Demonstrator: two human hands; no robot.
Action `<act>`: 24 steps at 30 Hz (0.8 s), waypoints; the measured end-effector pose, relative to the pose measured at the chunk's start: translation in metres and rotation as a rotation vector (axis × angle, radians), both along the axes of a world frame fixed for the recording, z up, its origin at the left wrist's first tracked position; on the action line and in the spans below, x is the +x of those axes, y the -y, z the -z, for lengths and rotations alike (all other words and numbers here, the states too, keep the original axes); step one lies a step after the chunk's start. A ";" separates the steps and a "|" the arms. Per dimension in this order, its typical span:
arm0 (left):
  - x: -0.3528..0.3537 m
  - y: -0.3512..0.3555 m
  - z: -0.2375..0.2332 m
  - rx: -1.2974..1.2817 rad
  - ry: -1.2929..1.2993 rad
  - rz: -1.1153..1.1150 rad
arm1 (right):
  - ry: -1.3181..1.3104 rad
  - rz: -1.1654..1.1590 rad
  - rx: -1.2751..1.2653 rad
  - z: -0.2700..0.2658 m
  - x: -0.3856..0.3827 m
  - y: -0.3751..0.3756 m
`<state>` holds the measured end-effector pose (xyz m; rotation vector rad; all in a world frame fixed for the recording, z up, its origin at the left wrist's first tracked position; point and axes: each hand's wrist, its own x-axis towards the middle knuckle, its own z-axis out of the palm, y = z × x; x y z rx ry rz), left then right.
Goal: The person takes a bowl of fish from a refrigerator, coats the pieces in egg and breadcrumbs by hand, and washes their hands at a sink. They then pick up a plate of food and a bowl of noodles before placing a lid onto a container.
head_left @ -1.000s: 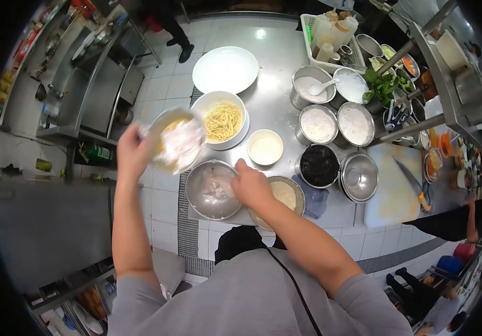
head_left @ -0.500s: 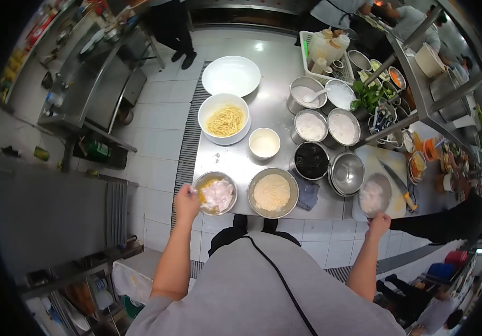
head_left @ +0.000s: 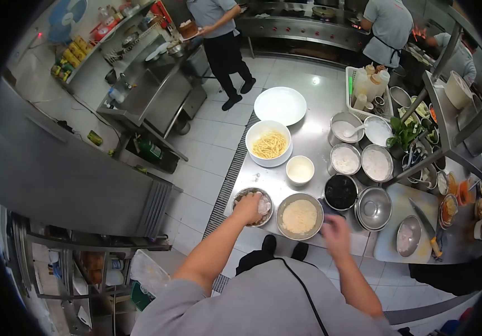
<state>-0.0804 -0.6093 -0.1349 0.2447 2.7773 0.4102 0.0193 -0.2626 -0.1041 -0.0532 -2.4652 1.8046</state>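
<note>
My left hand (head_left: 247,209) reaches down into a metal bowl (head_left: 235,219) at the table's near left corner. Pale, wet, raw-looking pieces of meat (head_left: 264,205) lie against its fingers, whose tips are hidden in the bowl. To the right stands a larger metal bowl (head_left: 281,228) of pale yellow crumbs (head_left: 300,217). Just off that bowl's right side, my right hand (head_left: 337,235) is blurred by motion, its fingers loosely apart and nothing visible in them. On the white cutting board (head_left: 399,203) rests a metal bowl with a pale coating or contents (head_left: 408,235), apart from both hands.
Behind are a white bowl of yellow strips (head_left: 269,144), a small cream-filled bowl (head_left: 300,170) and a large white plate (head_left: 280,106). Powder-filled pots (head_left: 345,159), a dark-filled pot (head_left: 341,192) and stacked bowls (head_left: 373,208) stand right. A knife (head_left: 423,220) lies on the board. Co-workers stand beyond.
My right hand has let go of the small bowl on the cutting board and moved left beside the crumb bowl. My left hand has gone from the bowl's left rim into it. The view has turned.
</note>
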 end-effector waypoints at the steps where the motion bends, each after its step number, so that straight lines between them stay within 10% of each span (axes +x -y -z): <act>1: -0.003 -0.002 0.002 0.012 0.079 0.018 | 0.006 -0.212 0.235 -0.030 -0.026 0.038; 3: -0.007 -0.004 -0.006 0.012 0.115 0.070 | -0.362 -0.374 0.473 -0.005 -0.074 0.106; 8: 0.014 0.001 -0.009 0.018 -0.192 0.017 | 0.014 -0.615 0.797 0.020 -0.149 0.184; 20: 0.016 0.006 -0.011 0.018 -0.225 -0.026 | 0.153 -0.448 0.648 0.022 -0.131 0.180; 24: 0.002 0.016 0.001 0.046 -0.204 -0.053 | -0.192 -0.099 0.461 -0.020 -0.071 0.108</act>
